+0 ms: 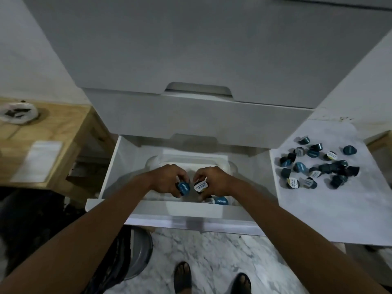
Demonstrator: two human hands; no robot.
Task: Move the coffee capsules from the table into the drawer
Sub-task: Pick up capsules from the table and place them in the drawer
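Observation:
Both my hands reach into the open white drawer point(169, 211) below me. My left hand point(169, 181) grips a blue-lidded coffee capsule point(183, 187). My right hand point(214, 181) grips a white-lidded capsule point(200, 186), close beside the other. Two more capsules point(220, 200) lie inside the drawer near its front wall, just under my right hand. A clear plastic container point(191, 160) sits in the drawer behind my hands. Several dark blue capsules point(318, 164) lie scattered on the white table point(339, 209) to the right.
A white drawer cabinet point(191, 60) rises behind, with closed drawers above the open one. A wooden side table point(42, 145) stands at left with a plastic bag point(19, 113) on it. My sandalled feet point(212, 279) stand on marble floor.

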